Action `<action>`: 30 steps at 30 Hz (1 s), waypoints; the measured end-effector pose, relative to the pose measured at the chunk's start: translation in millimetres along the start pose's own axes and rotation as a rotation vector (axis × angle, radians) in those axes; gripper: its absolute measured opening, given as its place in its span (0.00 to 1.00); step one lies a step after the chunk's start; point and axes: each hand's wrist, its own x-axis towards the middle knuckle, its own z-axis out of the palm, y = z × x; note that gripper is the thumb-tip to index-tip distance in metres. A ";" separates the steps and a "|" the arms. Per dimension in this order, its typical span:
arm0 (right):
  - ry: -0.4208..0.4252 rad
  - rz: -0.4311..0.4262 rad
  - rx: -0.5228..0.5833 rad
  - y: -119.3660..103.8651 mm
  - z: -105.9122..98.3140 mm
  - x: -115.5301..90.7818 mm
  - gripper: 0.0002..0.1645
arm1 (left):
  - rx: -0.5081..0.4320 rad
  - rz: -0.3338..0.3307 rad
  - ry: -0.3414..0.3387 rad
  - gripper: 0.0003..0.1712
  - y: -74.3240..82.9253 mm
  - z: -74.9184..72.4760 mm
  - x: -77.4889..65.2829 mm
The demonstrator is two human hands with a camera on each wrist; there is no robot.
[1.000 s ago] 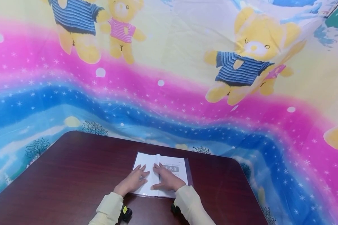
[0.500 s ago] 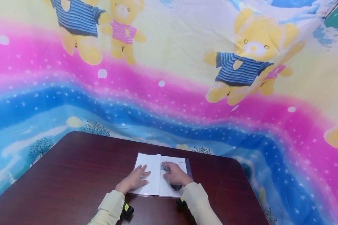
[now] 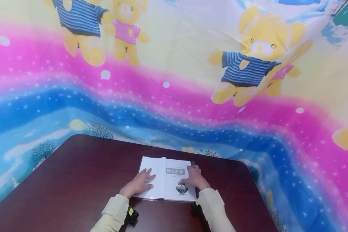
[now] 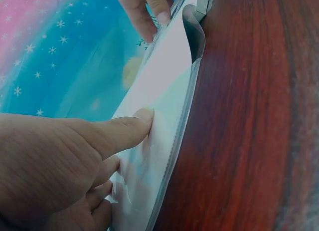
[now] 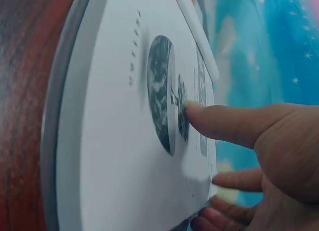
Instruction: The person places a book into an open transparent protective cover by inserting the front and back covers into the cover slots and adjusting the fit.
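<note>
An open book (image 3: 172, 193) in a clear plastic cover lies on the dark red table. Its left page is blank white. The right page carries a grey title banner (image 3: 175, 171) with white characters and, lower down, a tree over a half globe (image 3: 181, 188). My left hand (image 3: 137, 184) rests on the left page, fingers spread and thumb pointing inward. At the outer edge of the right page is my right hand (image 3: 195, 178). In the right wrist view its thumb (image 5: 219, 122) touches the page by the printed tree, with the other fingers along the edge.
The dark wood-grain table (image 3: 84, 180) extends around the book. Behind it hangs a cloth (image 3: 174, 80) printed with bears, snowflakes and trees. A black wrist camera (image 3: 131, 215) with a yellow mark sits at my left cuff.
My right hand has moved right, from near the book's centre fold across the right page to its outer edge, uncovering the banner and picture. The left hand stays on the left page.
</note>
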 end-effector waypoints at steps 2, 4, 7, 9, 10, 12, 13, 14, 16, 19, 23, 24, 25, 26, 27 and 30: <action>0.008 0.054 0.044 -0.3 -1.6 -1.7 0.49 | 0.006 -0.008 0.000 0.28 -0.4 -0.2 0.7; 0.019 0.097 0.105 -1.7 -2.2 -2.2 0.50 | 0.015 -0.013 0.006 0.28 -0.9 -1.9 0.8; 0.033 0.163 0.177 -3.4 -1.6 -1.2 0.51 | 0.019 -0.014 0.011 0.27 -1.3 -4.9 1.1; 0.041 0.197 0.211 -4.2 -1.9 0.0 0.51 | 0.016 -0.002 0.014 0.27 -0.8 -6.5 1.4; 0.045 0.210 0.227 -4.0 -2.3 0.5 0.51 | 0.015 0.003 0.014 0.27 -0.5 -6.8 1.8; 0.046 0.230 0.260 -1.9 -2.7 1.0 0.49 | 0.005 0.004 0.011 0.27 0.7 -6.3 1.6; 0.044 0.237 0.272 -0.7 -3.3 1.0 0.48 | 0.002 0.005 0.010 0.27 1.2 -5.4 1.6; 0.045 0.241 0.286 0.7 -3.9 0.8 0.46 | -0.001 0.005 0.008 0.27 1.4 -4.3 1.7; 0.047 0.254 0.307 4.0 -4.5 -0.1 0.41 | -0.003 0.003 0.003 0.27 1.7 -1.9 2.0; 0.048 0.273 0.311 7.1 -5.2 -1.9 0.36 | -0.002 0.010 0.002 0.27 2.1 1.1 2.1; 0.049 0.260 0.350 8.4 -6.6 -3.5 0.28 | -0.002 0.015 0.006 0.27 2.7 3.2 0.8; 0.049 0.253 0.362 8.6 -7.3 -3.8 0.28 | -0.005 0.012 0.005 0.27 3.0 3.2 0.4; 0.049 0.251 0.374 8.7 -7.7 -3.8 0.28 | -0.003 0.013 0.005 0.27 3.0 3.3 0.3; 0.050 0.248 0.382 9.2 -7.9 -3.9 0.29 | -0.002 0.016 0.007 0.27 3.1 3.2 0.1; 0.049 0.245 0.388 9.6 -8.4 -4.5 0.30 | -0.003 0.015 0.008 0.27 3.2 3.1 -0.2; 0.031 0.243 0.403 11.6 -8.4 -6.0 0.30 | -0.003 0.015 0.009 0.27 3.3 2.3 -0.9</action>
